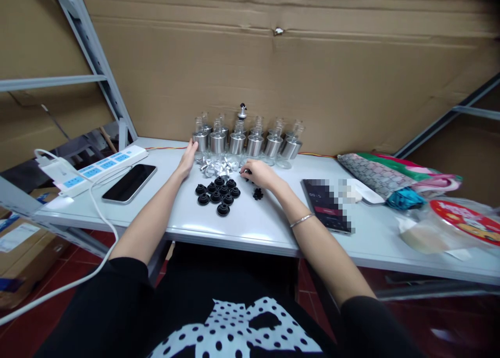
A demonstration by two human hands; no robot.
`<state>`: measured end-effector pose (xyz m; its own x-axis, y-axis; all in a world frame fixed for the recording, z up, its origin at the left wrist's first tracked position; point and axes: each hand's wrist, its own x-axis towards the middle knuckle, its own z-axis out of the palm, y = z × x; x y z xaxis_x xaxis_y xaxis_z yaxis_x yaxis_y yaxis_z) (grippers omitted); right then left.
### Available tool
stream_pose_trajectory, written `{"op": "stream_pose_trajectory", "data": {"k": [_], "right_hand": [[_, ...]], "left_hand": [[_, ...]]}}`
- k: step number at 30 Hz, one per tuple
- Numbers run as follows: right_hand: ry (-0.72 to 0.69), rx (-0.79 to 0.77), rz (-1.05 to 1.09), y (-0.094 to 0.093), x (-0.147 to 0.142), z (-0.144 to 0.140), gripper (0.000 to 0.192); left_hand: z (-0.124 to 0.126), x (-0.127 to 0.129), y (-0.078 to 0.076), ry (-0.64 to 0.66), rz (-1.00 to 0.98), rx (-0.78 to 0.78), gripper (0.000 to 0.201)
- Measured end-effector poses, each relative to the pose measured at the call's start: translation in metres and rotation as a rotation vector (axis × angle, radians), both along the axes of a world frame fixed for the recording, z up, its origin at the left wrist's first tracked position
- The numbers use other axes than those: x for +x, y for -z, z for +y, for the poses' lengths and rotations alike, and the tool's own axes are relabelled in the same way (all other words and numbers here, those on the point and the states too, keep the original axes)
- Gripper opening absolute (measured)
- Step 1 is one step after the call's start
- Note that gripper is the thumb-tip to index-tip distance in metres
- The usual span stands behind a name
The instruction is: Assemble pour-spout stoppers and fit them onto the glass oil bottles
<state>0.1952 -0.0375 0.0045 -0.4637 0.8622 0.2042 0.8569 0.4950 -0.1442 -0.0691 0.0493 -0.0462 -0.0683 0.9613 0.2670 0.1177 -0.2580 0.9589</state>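
My left hand (188,159) lies against the side of the leftmost front bottle (200,140), its fingers straight and apart from the thumb. The glass bottles with steel sleeves stand in rows. One at the back carries a silver and black pourer (242,111). My right hand (258,173) is palm down with fingertips pinched, just right of the shiny silver pieces (219,167). Small black bits show under its fingers; what it pinches is too small to make out. Nearer me lie several round black stepped caps (215,193) and a little pile of small black parts (258,194).
At the left are a white power strip (103,169) with a cable and a dark-screened phone (130,183). Right of my forearm lies a partly blurred phone (327,206). Patterned cloth (371,173) and a red-lidded tub (464,220) sit farther right. Cardboard (273,71) walls the back.
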Motion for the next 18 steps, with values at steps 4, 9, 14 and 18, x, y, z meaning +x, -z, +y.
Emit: {"op": "stream_pose_trajectory", "data": {"k": [4, 9, 14, 18], "right_hand": [[0.048, -0.057, 0.171, -0.014, 0.014, -0.002, 0.018], [0.124, -0.505, 0.169, -0.035, 0.042, -0.015, 0.020], [0.149, -0.677, 0.150, -0.036, 0.053, -0.018, 0.018], [0.152, -0.717, 0.105, -0.032, 0.051, -0.016, 0.016]], "left_hand": [[0.000, 0.000, 0.000, 0.004, 0.003, 0.005, 0.066], [0.003, -0.001, 0.002, 0.002, -0.001, 0.002, 0.066], [0.005, -0.002, 0.004, 0.011, 0.002, 0.015, 0.067], [0.005, -0.003, 0.004, 0.013, 0.003, 0.015, 0.068]]}}
